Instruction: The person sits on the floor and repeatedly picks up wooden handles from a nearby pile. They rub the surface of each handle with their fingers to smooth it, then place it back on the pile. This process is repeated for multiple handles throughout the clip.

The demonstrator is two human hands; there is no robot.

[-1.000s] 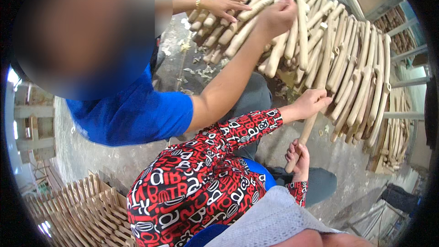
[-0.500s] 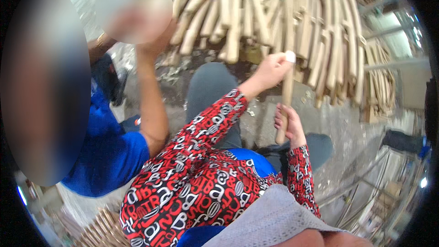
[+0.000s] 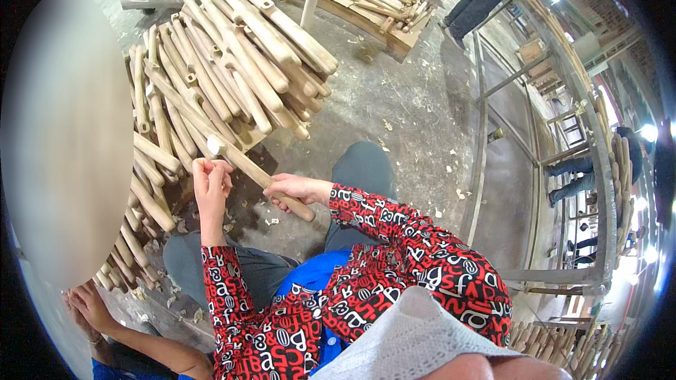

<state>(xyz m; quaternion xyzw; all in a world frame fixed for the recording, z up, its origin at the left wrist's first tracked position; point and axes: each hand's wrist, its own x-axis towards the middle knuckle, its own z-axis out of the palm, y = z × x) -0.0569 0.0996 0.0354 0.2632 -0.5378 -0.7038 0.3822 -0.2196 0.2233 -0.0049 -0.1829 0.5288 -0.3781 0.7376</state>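
Observation:
My right hand (image 3: 292, 191) is closed around the thick, rounded near end of a long pale wooden stick (image 3: 246, 167). The stick slants up and left, its far part overlapping a pile of similar sticks (image 3: 211, 63). My left hand (image 3: 211, 181) is beside the stick's middle, fingers curled in. Just above its fingertips a small white patch (image 3: 216, 144) lies against the stick; whether it is a wrapped fingertip or a held piece, I cannot tell.
At lower left are a co-worker's hands (image 3: 90, 309), close together. A low pallet of sticks (image 3: 380, 0) lies beyond the pile. A metal frame rack (image 3: 482, 141) stands at right, with people farther off. Wood shavings (image 3: 386, 125) litter the concrete floor.
My view has turned to the right, bringing the rack and pallet in. The stick, upright before, now slants up-left. My right hand still grips its near end; my left is still beside it.

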